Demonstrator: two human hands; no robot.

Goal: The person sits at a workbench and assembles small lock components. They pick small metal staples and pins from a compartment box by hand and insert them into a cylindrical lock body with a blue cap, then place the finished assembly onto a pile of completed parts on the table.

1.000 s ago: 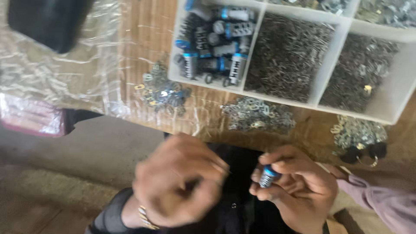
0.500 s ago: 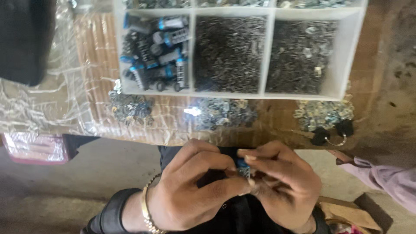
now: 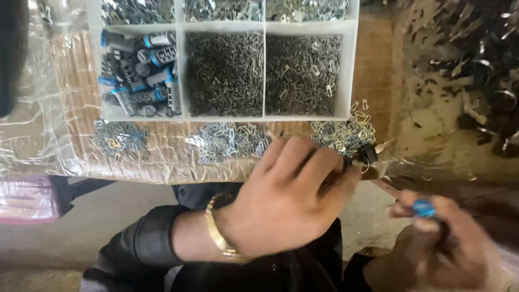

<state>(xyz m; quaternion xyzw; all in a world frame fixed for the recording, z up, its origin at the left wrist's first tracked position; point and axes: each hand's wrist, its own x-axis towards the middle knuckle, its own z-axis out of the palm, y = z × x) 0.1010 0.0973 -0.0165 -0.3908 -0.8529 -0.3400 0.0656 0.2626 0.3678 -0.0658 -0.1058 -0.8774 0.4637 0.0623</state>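
Note:
My left hand, with a gold bracelet on the wrist, reaches over the table's front edge, fingers curled. Its fingertips are at a small black key head beside the right-hand pile of flat silvery plates. The back of the hand hides what is under the fingers. My right hand, blurred at the lower right, pinches a small cylinder with a blue cap. The two hands are apart.
A white compartment tray holds blue-and-grey cylinders at its left and small dark metal pieces in the other cells. Two more piles of silvery plates lie in front of it. A pink bag sits at the left, with crinkled clear plastic around it.
The hands were together on the blue-capped cylinder. They have since parted: the left went up to the right-hand pile, and the right moved down and right with the cylinder.

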